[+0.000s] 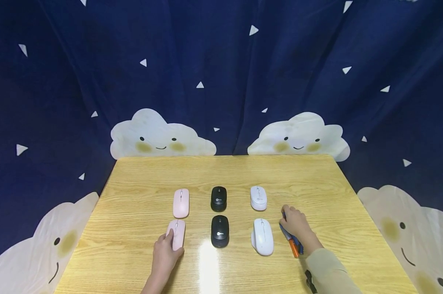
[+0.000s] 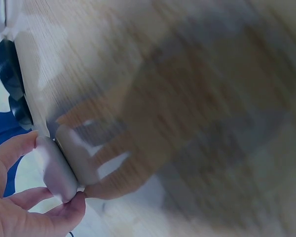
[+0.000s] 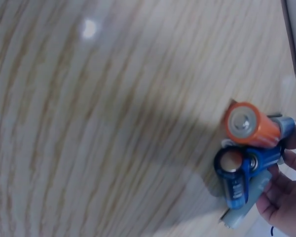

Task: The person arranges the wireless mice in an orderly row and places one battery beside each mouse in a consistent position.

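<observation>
At the front left of the table, my left hand (image 1: 164,253) grips a pink computer mouse (image 1: 178,234) by its sides. The left wrist view shows thumb and fingertips on opposite edges of this mouse (image 2: 56,170), low over the tabletop. On the right, my right hand (image 1: 295,223) holds a small cluster of slim pen-like things low at the table. One has an orange end (image 1: 293,248), another is blue (image 3: 234,185) with a clip-like arm, and a third is grey-green (image 3: 246,202). Their far ends are hidden by the fingers, so I cannot tell their exact kind.
A second pink mouse (image 1: 181,203) lies just behind the gripped one. Two black mice (image 1: 219,199) form a middle column, and two white mice (image 1: 258,198) stand between it and my right hand. A dark blue curtain (image 1: 221,61) with clouds hangs behind the wooden table (image 1: 140,179).
</observation>
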Demonstrator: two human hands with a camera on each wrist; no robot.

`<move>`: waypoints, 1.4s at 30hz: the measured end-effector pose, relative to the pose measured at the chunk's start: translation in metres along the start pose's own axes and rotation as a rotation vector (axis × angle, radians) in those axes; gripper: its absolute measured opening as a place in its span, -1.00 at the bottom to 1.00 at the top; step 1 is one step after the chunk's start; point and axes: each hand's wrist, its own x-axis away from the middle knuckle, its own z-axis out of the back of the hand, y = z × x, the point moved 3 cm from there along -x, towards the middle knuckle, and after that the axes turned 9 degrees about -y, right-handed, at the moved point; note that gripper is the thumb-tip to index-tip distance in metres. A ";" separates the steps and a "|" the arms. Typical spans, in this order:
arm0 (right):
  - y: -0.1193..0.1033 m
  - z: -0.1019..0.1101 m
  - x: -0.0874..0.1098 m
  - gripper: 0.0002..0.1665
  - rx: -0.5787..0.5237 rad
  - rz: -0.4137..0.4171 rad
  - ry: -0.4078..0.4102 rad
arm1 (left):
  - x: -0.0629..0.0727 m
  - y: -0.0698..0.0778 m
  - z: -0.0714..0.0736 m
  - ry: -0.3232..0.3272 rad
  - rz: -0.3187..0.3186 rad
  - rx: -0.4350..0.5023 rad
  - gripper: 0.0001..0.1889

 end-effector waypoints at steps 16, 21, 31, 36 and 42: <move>-0.006 0.009 -0.012 -0.61 -0.095 0.043 0.048 | 0.002 0.002 0.002 0.026 -0.038 -0.007 -0.28; -0.011 0.016 -0.021 -0.57 -0.080 0.060 0.068 | 0.002 0.003 0.003 0.028 -0.040 -0.002 -0.29; -0.022 0.025 -0.046 -0.60 -0.135 0.048 0.078 | 0.002 0.002 0.003 0.036 -0.043 -0.018 -0.29; -0.027 0.026 -0.060 -0.60 -0.154 0.004 0.073 | 0.003 0.003 0.004 0.036 -0.039 -0.013 -0.29; -0.028 0.024 -0.070 -0.65 -0.226 -0.058 0.041 | 0.003 0.003 0.004 0.038 -0.047 -0.006 -0.29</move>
